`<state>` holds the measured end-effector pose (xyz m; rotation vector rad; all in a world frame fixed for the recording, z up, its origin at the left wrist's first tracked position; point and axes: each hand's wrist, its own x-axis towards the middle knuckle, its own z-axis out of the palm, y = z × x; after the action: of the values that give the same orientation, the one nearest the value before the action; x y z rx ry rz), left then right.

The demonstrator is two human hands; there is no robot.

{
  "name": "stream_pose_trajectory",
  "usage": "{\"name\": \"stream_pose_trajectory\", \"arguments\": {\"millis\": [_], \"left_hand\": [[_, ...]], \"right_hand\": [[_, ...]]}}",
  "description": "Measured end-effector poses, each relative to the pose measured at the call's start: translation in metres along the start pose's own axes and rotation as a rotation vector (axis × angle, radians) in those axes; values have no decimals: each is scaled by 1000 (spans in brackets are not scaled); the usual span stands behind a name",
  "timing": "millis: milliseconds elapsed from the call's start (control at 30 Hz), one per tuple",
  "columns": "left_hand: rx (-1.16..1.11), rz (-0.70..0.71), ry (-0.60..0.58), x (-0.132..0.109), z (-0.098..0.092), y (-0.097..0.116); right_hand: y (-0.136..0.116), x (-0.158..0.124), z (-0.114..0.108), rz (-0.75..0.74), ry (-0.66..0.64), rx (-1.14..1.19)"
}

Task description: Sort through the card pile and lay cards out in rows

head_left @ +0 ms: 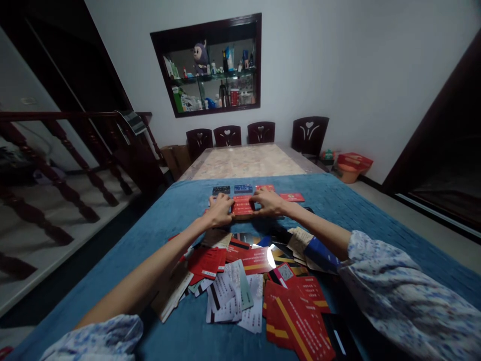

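Both my arms reach forward over a blue cloth [158, 235] on the table. My left hand [220, 209] and my right hand [267, 202] press in on the two ends of a small stack of red cards [242, 206], fingers curled round its edges. Just beyond lie a dark card [221, 190], a blue card [243, 188] and red cards [292, 197] laid out in a row. Under my forearms a loose heap of several cards [248, 281], red, white and dark, is spread on the cloth.
The bare marble table top [244, 161] runs on past the cloth to several dark chairs [261, 132] at the far end. A wooden stair railing [75, 150] stands at the left. A wall niche [212, 67] holds bottles and a plush toy. A red basket [353, 165] sits on the floor at the right.
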<state>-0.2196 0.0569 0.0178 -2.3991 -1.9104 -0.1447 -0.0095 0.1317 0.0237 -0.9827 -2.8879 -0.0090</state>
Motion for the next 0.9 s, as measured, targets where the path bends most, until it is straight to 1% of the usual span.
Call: {"name": "stream_pose_trajectory", "arguments": {"millis": [133,300,467,667,900], "left_hand": [[9,-8,-5,10,1,-3],[21,-31,-15,24,3,-6],[31,-38,-33,37,6,-9],[34,-51,-37,52,15,-14],[19,-91,-78,70,24,-20]], "right_hand": [[10,10,3,-16,-13,-27],[17,23,6,18,-24,-43],[21,33,4,48,-61,-76],[24,43,4,106,-103,-83],[28,56,5,146,-152,-99]]}}
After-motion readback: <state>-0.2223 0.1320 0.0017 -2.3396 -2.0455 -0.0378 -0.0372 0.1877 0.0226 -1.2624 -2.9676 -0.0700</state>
